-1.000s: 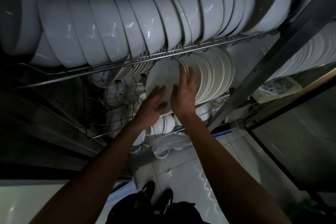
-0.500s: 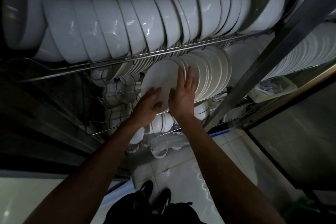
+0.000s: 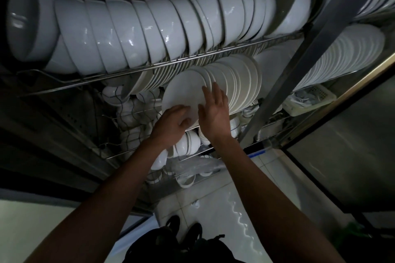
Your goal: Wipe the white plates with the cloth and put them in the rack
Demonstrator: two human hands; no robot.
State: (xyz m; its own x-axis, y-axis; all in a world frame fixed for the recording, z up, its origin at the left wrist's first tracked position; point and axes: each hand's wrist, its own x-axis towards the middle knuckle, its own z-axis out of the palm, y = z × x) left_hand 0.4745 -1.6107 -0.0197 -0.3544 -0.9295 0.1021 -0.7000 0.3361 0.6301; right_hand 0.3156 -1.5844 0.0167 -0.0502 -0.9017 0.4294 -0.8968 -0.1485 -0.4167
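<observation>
The front white plate [image 3: 184, 89] stood on edge in the rack's [image 3: 128, 72] middle tier, against the row behind. The left hand [image 3: 171, 126] gripped its lower rim; the right hand [image 3: 214, 111] lay flat, fingers straight — likely steadying it into its slot.

Hands: 2, left hand [image 3: 171, 126] & right hand [image 3: 214, 113], both at 1 front plate [image 3: 183, 92].

Plates behind it, mid row [image 3: 239, 83]: approx 10 rims showing, exact no. can't tell, they overlap.

2nd plate row further left under the wire [image 3: 149, 80]: several, too tight to count.

Far-right plate stack [image 3: 342, 53]: 15+, rims blur together.

Top-shelf big bowls [image 3: 128, 34]: approx 14 in the long row, plus 3–4 more behind.

Small bowls, lower shelf [image 3: 188, 143]: at least 6 seen, rest hidden.

Plastic basket [image 3: 310, 100]: 1.

Shoes [image 3: 183, 228]: 2.
</observation>
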